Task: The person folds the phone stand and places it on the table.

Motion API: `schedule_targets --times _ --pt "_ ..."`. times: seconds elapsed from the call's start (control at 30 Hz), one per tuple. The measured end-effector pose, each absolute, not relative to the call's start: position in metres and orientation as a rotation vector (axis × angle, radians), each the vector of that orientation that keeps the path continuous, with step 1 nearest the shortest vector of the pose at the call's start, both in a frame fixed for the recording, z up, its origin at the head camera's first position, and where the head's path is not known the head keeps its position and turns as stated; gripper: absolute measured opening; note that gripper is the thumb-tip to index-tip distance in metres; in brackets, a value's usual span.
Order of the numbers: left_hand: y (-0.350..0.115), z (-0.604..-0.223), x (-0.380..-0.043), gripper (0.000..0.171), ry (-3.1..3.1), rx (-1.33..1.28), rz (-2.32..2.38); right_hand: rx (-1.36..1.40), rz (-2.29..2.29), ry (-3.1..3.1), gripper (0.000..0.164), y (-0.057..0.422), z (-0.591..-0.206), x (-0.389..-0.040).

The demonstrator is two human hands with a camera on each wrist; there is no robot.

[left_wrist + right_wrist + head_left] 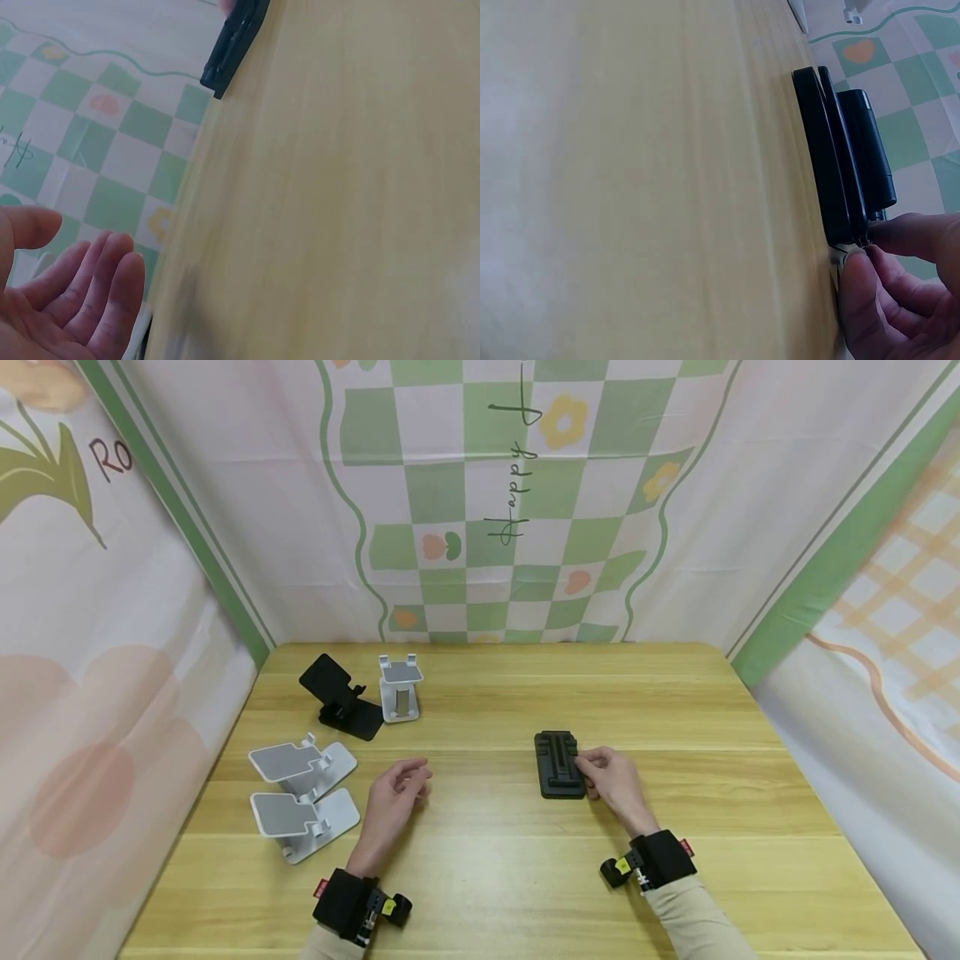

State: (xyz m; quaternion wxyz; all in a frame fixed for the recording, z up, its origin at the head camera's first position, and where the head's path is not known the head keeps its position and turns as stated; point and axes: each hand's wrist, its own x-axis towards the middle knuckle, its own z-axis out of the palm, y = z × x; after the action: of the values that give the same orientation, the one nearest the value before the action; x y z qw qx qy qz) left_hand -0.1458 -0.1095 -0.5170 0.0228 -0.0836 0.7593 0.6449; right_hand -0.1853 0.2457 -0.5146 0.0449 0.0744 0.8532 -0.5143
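Note:
A black phone stand point(557, 768), folded flat, lies on the table right of centre. My right hand point(617, 787) pinches its right edge between thumb and fingers. In the right wrist view, the fingertips point(862, 281) are at one end of the folded stand point(826, 154), whose layers lie close together. To the left, my left hand point(396, 802) is held over the table with fingers relaxed and nothing in them. The left wrist view shows its palm point(67, 322) turned up, with part of the black stand point(234, 49) farther off.
Several unfolded phone stands stand at the table's left: an open black one point(341, 702), a small white one point(401, 689) beside it, and two white ones with grey pads point(288, 762) nearer my left hand. Patterned cloth point(517, 493) hangs behind the wooden table point(480, 877).

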Motion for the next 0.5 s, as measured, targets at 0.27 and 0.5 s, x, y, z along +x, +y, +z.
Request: schedule_targets --times 0.27,0.5 --pt "-0.106 -0.502 -0.159 0.041 2.417 -0.453 1.958 0.258 -1.580 2.609 0.030 0.247 -0.516 -0.182" --pt "-0.106 -0.488 -0.172 0.051 2.480 -0.509 2.012 0.285 -1.602 2.618 0.033 0.246 -0.517 -0.182"
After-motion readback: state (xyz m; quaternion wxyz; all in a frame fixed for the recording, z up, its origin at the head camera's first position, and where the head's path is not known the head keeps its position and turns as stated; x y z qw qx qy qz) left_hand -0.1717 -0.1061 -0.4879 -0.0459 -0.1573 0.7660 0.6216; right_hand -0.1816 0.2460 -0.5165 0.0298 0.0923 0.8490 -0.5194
